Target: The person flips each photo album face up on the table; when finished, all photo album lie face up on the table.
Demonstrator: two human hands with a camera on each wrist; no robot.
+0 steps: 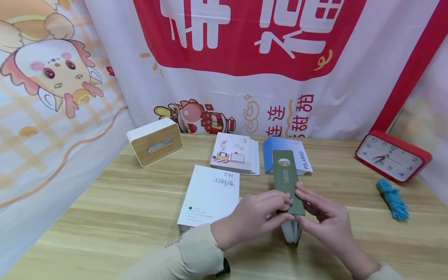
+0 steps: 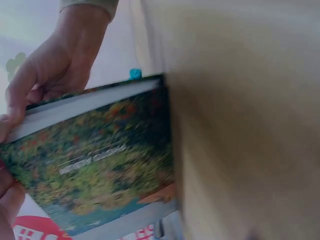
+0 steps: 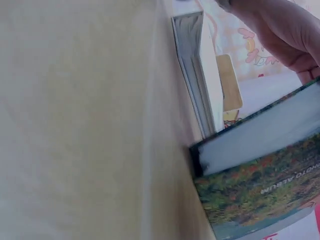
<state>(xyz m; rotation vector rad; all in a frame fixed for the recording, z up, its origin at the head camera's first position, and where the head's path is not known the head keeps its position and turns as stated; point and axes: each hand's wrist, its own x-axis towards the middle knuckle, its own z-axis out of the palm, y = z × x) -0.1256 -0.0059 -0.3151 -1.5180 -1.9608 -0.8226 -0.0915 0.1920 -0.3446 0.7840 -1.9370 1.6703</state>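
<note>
A photo album (image 1: pixel 284 179) with a dark green spine stands on edge on the wooden table, spine up. In the left wrist view its cover (image 2: pixel 105 165) carries a picture of autumn-coloured trees above blue water, and white page edges show at one end. My left hand (image 1: pixel 250 216) grips the near end of the spine, fingers on top and thumb at the end. Opposite it, my right hand (image 1: pixel 327 223) holds the right side of the album, thumb close to the left thumb. The right wrist view shows the words "PHOTO ALBUM" on the cover (image 3: pixel 260 192).
A thick white album (image 1: pixel 211 196) lies left of the hands. Behind are a white book stack (image 1: pixel 232 153) and a blue-and-white Polaroid-labelled item (image 1: pixel 301 155). A tissue box (image 1: pixel 155 142) stands back left; a red clock (image 1: pixel 392 155) and blue yarn (image 1: pixel 392 200) are right.
</note>
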